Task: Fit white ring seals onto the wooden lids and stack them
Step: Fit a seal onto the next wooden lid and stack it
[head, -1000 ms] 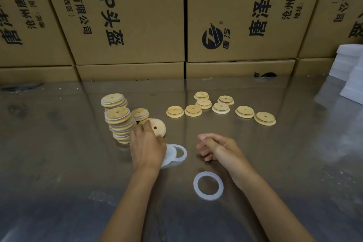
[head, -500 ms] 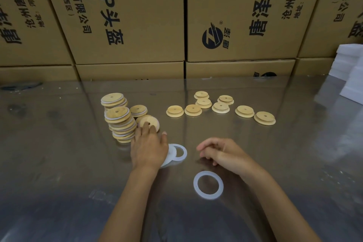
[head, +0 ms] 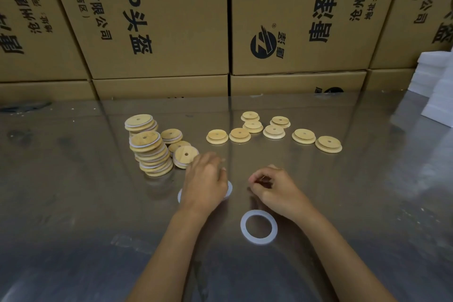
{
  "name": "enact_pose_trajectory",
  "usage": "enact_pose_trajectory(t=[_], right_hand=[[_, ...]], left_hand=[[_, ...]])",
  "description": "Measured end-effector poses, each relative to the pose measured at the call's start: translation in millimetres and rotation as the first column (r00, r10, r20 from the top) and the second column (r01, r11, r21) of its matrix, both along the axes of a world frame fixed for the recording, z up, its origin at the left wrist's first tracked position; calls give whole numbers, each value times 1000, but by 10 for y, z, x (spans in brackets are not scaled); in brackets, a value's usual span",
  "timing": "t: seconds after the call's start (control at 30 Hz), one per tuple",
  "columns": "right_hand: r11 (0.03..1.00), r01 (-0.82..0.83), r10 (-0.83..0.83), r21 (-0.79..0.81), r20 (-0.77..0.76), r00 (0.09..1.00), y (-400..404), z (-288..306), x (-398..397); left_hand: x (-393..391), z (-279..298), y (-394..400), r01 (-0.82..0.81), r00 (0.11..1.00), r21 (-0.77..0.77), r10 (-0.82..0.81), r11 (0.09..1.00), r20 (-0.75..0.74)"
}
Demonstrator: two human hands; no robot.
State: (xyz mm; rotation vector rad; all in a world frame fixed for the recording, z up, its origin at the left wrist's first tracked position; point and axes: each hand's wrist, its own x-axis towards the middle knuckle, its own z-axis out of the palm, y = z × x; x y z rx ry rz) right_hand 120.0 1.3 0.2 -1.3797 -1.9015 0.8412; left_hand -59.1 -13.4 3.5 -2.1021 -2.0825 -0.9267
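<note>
Sealed wooden lids stand in a leaning stack point(head: 152, 152) at centre left, with a second stack point(head: 140, 123) behind it. A sealed lid point(head: 185, 155) lies on a low pile right of the stack. My left hand point(head: 206, 179) hovers just right of that lid, fingers relaxed and blurred, holding nothing. It covers most of the white ring seals point(head: 229, 190) beneath it. My right hand point(head: 272, 189) rests on the table with loosely curled fingers and nothing visible in them. One white ring point(head: 258, 227) lies flat near my right wrist. Several bare lids point(head: 304, 135) sit in a row farther back.
The table point(head: 73, 203) is shiny and reflective. Cardboard boxes point(head: 159, 19) form a wall along its far edge. White foam blocks point(head: 436, 86) are piled at the far right.
My left hand set the lid down on the low pile beside the stack, let go and drew back to the right. My right hand curled its fingers and shifted slightly.
</note>
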Motion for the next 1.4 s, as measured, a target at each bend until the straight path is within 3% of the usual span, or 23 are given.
enact_pose_trajectory(t=[0.17,0.33,0.63,0.87,1.13,1.4], right_hand=[[980,157,-172,122,127,977,101,-103,57],[948,316,-315,27,-38,948,277,-87,20],[924,351,-382,150,376,845,898,-67,-32],[911,396,-400,113,474,784,1209,-48,-42],[909,388,-416,152,289,862,1168,-110,34],[960,274,-276,62,33,961,739,-91,148]], left_hand=[[135,-76,2,120,991,-41,-122,992,-50],[210,-80,-9,151,984,-82,-158,985,-85],[233,-95,-15,123,990,-27,-125,992,-72],[233,-90,-10,153,985,-23,-154,988,-73],[188,-19,-33,219,975,-67,-221,973,-20],[182,162,-125,290,957,-326,-269,900,109]])
